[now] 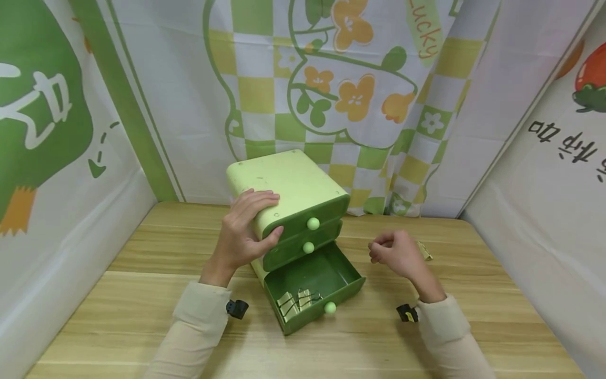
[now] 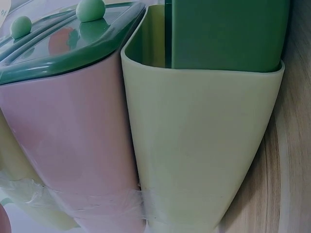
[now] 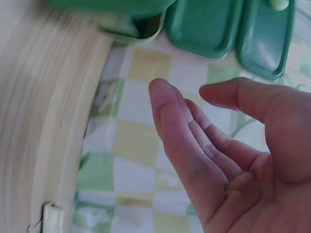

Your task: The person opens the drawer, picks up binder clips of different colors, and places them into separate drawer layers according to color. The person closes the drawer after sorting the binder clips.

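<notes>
A small desktop drawer cabinet (image 1: 289,179) stands on the table, pale yellow-green with dark green drawers. My left hand (image 1: 241,229) grips its near left corner, fingers over the top and thumb against the front. The bottom drawer (image 1: 347,287) is pulled out, while both drawers above it are closed. Gold binder clips (image 1: 286,307) lie at its front left. To the right, my right hand (image 1: 395,252) hovers with loosely bent fingers. A gap shows between thumb and index finger in the right wrist view, with nothing held. Another gold binder clip (image 1: 424,251) lies just beyond this hand.
The wooden table (image 1: 142,316) ends at a checked, flowered cloth (image 1: 258,95) behind the cabinet. Printed white panels (image 1: 516,200) rise at both sides. Pale round knobs (image 1: 330,308) stick out from the drawer fronts.
</notes>
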The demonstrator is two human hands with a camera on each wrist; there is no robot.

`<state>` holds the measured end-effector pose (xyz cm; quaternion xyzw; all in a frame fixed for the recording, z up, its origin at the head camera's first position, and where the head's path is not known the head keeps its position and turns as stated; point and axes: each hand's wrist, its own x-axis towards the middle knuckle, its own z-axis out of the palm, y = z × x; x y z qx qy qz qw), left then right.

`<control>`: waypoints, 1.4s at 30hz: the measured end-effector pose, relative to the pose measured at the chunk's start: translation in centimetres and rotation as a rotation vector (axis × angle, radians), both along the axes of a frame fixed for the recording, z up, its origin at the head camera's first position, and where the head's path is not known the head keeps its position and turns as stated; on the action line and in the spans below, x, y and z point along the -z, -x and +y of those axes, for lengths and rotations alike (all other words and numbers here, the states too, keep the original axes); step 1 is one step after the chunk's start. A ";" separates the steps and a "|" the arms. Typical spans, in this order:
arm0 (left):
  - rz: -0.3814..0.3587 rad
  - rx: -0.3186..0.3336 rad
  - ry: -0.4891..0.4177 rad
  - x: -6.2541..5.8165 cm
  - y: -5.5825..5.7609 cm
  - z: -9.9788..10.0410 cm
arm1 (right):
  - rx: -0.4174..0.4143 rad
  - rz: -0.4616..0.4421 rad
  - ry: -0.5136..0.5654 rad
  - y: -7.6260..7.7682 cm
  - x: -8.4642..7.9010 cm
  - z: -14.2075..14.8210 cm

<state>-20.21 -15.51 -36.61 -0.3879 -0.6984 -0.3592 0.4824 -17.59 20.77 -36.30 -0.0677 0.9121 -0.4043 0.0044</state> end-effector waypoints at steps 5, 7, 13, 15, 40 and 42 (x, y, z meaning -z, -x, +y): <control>-0.003 0.010 0.000 0.2 0.0 0.3 | 0.064 -0.029 -0.097 0.2 0.3 2.4; -0.005 0.011 0.004 0.2 0.0 0.4 | 0.098 -0.042 -0.150 0.2 0.4 3.4; -0.008 0.011 0.008 0.2 0.1 0.5 | 0.212 -0.047 -0.228 0.9 0.8 6.3; -0.007 0.012 0.009 0.1 0.1 0.4 | 0.239 -0.056 -0.231 1.0 1.0 7.1; -0.009 0.012 0.013 -0.1 0.1 0.1 | 0.285 -0.178 0.110 3.0 4.6 9.6; -0.012 0.012 0.011 -0.1 0.1 0.1 | 0.275 -0.205 0.180 3.0 4.5 9.6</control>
